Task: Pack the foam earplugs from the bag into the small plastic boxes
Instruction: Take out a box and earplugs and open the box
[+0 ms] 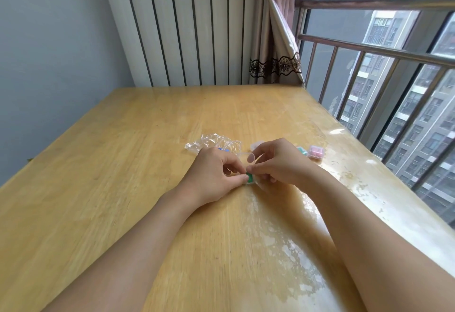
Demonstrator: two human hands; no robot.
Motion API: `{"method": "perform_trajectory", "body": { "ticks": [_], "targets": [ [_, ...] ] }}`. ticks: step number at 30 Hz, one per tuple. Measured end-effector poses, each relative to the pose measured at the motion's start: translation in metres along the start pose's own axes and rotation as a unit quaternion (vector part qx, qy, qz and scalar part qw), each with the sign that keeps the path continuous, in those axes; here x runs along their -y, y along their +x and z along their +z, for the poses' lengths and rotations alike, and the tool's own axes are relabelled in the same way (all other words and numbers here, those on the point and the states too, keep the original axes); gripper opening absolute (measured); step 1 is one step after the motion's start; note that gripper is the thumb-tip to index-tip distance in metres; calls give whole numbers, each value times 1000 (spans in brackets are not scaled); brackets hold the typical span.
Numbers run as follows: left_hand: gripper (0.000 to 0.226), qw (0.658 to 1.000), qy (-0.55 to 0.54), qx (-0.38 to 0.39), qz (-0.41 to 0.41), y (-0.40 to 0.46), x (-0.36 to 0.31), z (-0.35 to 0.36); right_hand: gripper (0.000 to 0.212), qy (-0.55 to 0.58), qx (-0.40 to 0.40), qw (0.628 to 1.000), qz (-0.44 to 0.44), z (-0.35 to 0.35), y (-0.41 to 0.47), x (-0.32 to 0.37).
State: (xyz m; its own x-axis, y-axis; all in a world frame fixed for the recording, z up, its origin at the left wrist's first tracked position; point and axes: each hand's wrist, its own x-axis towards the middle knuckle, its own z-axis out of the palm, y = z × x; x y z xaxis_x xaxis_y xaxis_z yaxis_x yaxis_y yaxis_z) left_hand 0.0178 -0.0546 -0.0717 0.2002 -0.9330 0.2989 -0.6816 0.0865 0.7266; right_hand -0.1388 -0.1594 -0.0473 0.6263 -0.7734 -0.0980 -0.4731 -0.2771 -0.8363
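Head view. Wooden table (123, 164): large, glossy. Left hand (214, 174) and right hand (278, 161): meeting mid-table, fingertips of both pinching a green earplug (250, 178) at a clear small box (256, 181). Crumpled clear bag (209, 142): just behind the left hand. Pink-filled box (316, 151) and green-filled box (302, 150): right of the hands.

Bag (211, 142) behind hands (248, 171), boxes (316, 152) right

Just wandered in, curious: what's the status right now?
Left hand and right hand pinching a green earplug at a clear box. Bag behind. Pink-filled box aside. Nothing blocking.
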Motion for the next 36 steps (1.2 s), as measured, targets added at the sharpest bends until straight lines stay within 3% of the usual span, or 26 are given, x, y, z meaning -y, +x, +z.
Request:
{"method": "perform_trajectory", "body": {
  "ticks": [14, 18, 22, 28, 32, 36],
  "targets": [
    [22, 999, -37, -12, -37, -1, -2, -1, 13, 87, 13, 996, -7, -8, 0, -3],
    [54, 999, -18, -31, -23, 0, -5, -7, 13, 92, 0, 996, -8, -11, -1, -1],
    [81, 1000, 7, 2, -15, -2, -6, -9, 14, 70, 7, 997, -21, -10, -2, 1],
    [66, 1000, 1, 16, -17, -2, -3, -2, 16, -12, 38, 996, -82, -11, -3, 2],
    [56, 998, -45, -11, -36, -1, 0, -1, 41, -78, 96, 986, -108, -14, -6, 4],
    [51, 996, -72, -31, -48, 1, 2, -2, 45, -152, 56, 974, -157, -5, -5, 3]
  ]
}}
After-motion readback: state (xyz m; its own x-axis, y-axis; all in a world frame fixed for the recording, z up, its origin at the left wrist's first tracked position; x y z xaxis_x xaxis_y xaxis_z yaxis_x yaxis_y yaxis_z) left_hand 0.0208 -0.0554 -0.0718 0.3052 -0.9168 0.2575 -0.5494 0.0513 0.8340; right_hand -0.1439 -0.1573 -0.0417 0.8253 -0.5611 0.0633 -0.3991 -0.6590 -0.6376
